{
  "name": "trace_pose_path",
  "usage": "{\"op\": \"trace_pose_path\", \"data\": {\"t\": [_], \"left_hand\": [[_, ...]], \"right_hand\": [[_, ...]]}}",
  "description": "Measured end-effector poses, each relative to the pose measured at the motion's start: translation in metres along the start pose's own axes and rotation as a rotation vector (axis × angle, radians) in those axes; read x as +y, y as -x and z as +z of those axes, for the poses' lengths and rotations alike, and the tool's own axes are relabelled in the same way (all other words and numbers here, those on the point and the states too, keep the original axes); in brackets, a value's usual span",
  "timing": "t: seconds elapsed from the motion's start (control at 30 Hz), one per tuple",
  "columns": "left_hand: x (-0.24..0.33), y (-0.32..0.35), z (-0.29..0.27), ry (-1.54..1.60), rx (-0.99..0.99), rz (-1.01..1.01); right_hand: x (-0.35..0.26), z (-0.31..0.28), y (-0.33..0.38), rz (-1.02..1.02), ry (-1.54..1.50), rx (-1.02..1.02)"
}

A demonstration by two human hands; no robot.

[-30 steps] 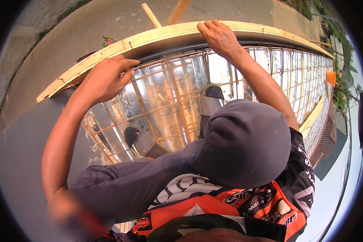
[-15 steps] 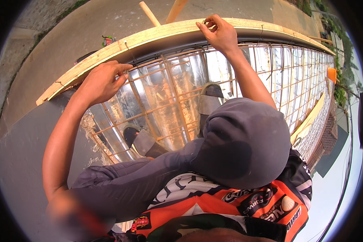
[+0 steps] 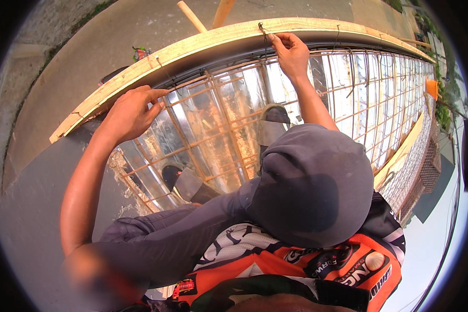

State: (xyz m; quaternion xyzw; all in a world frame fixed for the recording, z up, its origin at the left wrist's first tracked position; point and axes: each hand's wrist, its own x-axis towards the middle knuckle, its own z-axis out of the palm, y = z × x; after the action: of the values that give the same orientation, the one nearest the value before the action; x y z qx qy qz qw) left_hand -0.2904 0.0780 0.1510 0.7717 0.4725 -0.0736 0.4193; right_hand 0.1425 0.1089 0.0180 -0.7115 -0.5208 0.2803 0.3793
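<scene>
A long wooden board (image 3: 203, 41) stands on edge along the far side of a rusty steel rebar grid (image 3: 224, 112). A dark tie wire (image 3: 262, 31) is hooked over the board's top and runs down toward the bars. My right hand (image 3: 292, 56) is closed in a pinch on this wire, just below the board's top edge. At the left, my left hand (image 3: 130, 112) lies beside the board at the grid's outer bar. Its index finger is stretched along the bar and its thumb stands apart; the other fingers are partly hidden.
Shiny corrugated metal sheeting (image 3: 203, 112) lies under the grid, with my sandalled feet on it. More wires hang along the board. Wooden poles (image 3: 192, 16) lean beyond it, over a paved surface far below. An orange container (image 3: 432, 87) is at the far right.
My right hand has dropped from the board's top edge to its near face, uncovering the wire's looped upper end. My left hand has stayed almost in place.
</scene>
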Motion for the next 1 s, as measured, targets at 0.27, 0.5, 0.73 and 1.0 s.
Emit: {"op": "trace_pose_path", "data": {"t": [0.27,0.5,0.73,1.0], "left_hand": [[0.000,0.001,0.004,-0.036,-0.018,-0.004],[-0.004,-0.010,0.008,-0.082,-0.001,0.011],[-0.069,0.008,0.027,0.107,0.033,-0.208],[-0.066,-0.044,0.080,0.347,0.107,-0.148]], "right_hand": [[0.008,0.011,0.016,-0.109,0.175,-0.074],[0.015,-0.008,0.003,-0.196,0.258,-0.213],[-0.142,-0.053,-0.005,-0.326,0.573,-0.725],[-0.246,-0.002,0.043,-0.732,0.892,-1.308]]}}
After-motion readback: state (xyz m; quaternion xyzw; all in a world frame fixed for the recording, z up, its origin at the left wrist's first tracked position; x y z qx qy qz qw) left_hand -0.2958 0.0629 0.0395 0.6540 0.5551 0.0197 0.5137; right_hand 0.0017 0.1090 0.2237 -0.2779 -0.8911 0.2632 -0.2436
